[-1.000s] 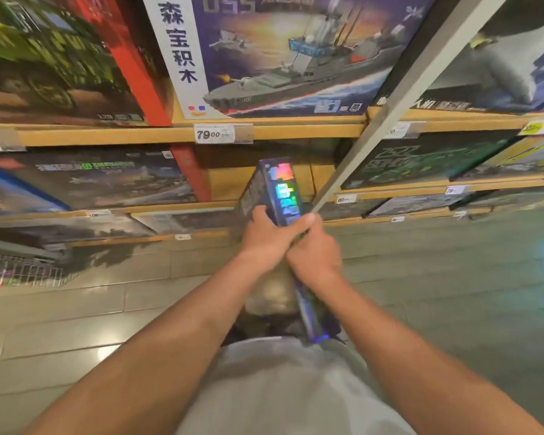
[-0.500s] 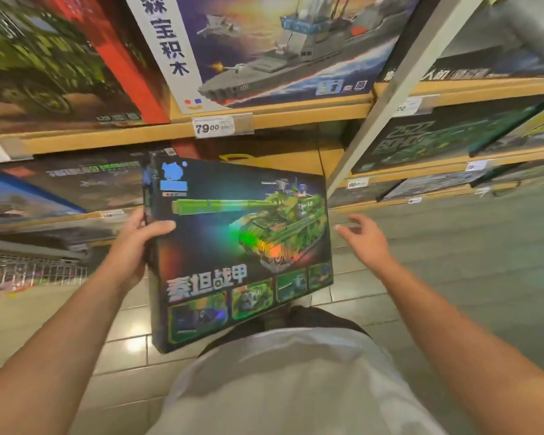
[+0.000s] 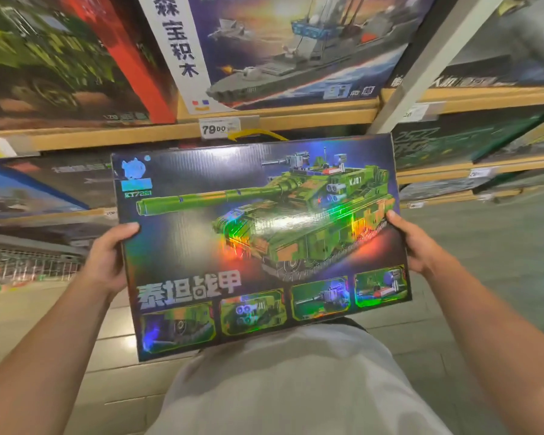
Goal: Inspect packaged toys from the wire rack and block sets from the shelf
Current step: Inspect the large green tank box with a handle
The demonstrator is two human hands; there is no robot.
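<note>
The wooden shelf (image 3: 274,120) of block sets, with a warship set (image 3: 296,48) above a 79.00 price tag (image 3: 222,128), is faced. The tank block set box (image 3: 258,243) is held flat toward the camera, presumably for reading its front. Its side edges are gripped by the left hand (image 3: 107,262) and right hand (image 3: 416,243); 0.5 s earlier only the left held it.

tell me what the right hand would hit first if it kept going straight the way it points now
Probably nothing new: the right hand already grips the right edge of the dark holographic tank block-set box, which blocks its path.
</note>
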